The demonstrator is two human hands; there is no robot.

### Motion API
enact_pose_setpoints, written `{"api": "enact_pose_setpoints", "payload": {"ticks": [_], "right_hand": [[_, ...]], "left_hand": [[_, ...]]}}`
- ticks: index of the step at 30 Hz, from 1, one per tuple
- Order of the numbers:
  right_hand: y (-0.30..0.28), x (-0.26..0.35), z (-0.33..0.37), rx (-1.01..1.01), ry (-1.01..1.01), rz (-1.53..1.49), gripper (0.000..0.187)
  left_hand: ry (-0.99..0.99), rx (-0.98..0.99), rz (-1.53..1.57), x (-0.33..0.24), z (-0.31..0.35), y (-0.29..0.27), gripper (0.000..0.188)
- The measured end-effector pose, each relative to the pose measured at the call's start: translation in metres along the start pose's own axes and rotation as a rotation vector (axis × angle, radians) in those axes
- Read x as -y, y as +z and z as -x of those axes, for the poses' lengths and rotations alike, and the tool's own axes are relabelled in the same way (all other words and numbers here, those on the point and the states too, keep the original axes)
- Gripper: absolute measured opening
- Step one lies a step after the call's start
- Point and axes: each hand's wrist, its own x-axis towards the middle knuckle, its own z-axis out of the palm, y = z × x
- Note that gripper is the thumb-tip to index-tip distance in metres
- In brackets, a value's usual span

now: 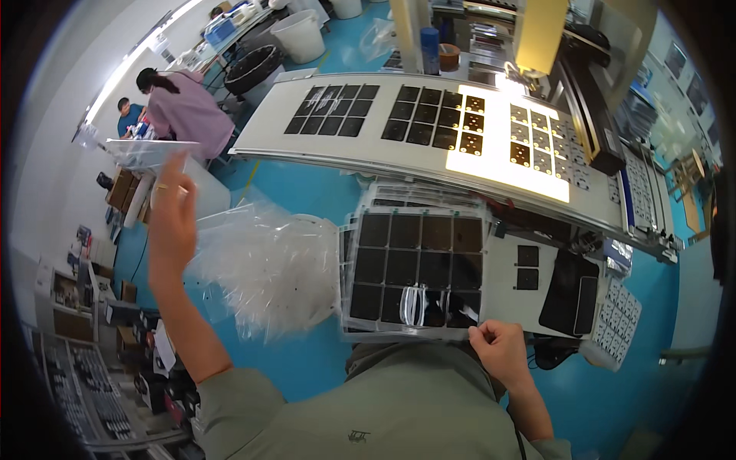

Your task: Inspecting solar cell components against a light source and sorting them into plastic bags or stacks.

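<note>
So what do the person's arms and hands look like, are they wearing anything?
Both arms come out of short grey-green sleeves, so the forearms are bare. The hands wear no gloves. The left hand has a thin gold-coloured ring on one finger. The right hand shows no ring or watch.

1. The room was bright and evenly lit.
2. A lamp burned a white glare patch onto the conveyor (491,157).
3. Fisheye bent straight edges; the corners were black.
4. The raised left hand (170,222) looked slightly blurred.

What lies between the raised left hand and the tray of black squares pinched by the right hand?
In the head view, a crumpled clear plastic bag lies between the left hand and the tray of black squares that the right hand pinches.
</note>
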Motion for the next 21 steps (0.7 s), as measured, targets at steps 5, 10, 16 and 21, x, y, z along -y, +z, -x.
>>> {"api": "enact_pose_setpoints", "payload": {"ticks": [5,10,16,21], "right_hand": [[-0.012,0.004,-0.006,0.197,0.130,-0.349,0.026],[-0.016,0.006,-0.011,0.231,0.207,-0.289,0.022],[-0.016,0.020,-0.019,0.390,0.170,-0.593,0.010],[-0.024,0.048,-0.024,0.487,0.204,-0.755,0.037]], "left_hand": [[-0.250,0.657,-0.299,0.058,0.086,0.135,0.024],[-0.407,0.774,-0.295,0.088,0.183,0.200,0.023],[-0.173,0.344,0.071,0.028,0.162,0.146,0.009],[-0.508,0.441,1.216,-0.059,0.149,0.070,0.015]]}}
